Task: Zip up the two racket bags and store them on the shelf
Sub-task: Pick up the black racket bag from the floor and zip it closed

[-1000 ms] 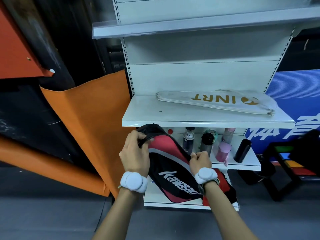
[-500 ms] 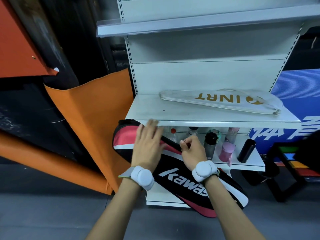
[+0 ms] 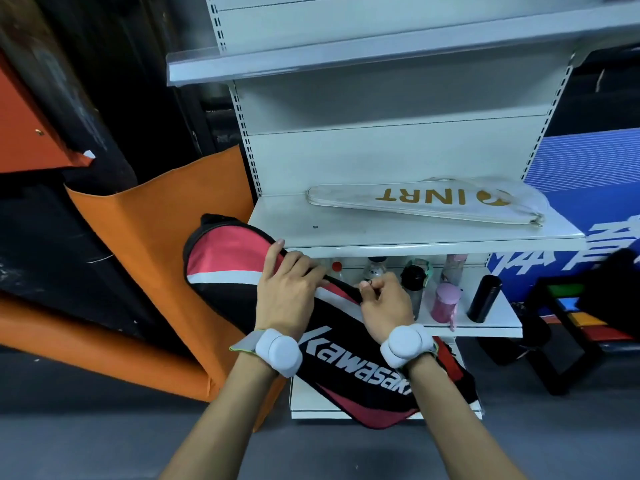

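Note:
A red, black and white Kawasaki racket bag hangs slanted in front of the shelf unit, its rounded head up at the left. My left hand grips the bag's upper edge. My right hand pinches a small ring-shaped zipper pull on the same edge, just right of the left hand. A white racket bag with gold INRT lettering lies flat on the middle white shelf.
Several bottles and flasks stand on the lower shelf behind the bag. An orange mat leans at the left. A black frame with coloured blocks sits at the right. The upper shelf juts out overhead.
The red bag has swung out flatter and shifted left. My left hand went from its head end to its upper edge. My right hand moved up to the zipper pull.

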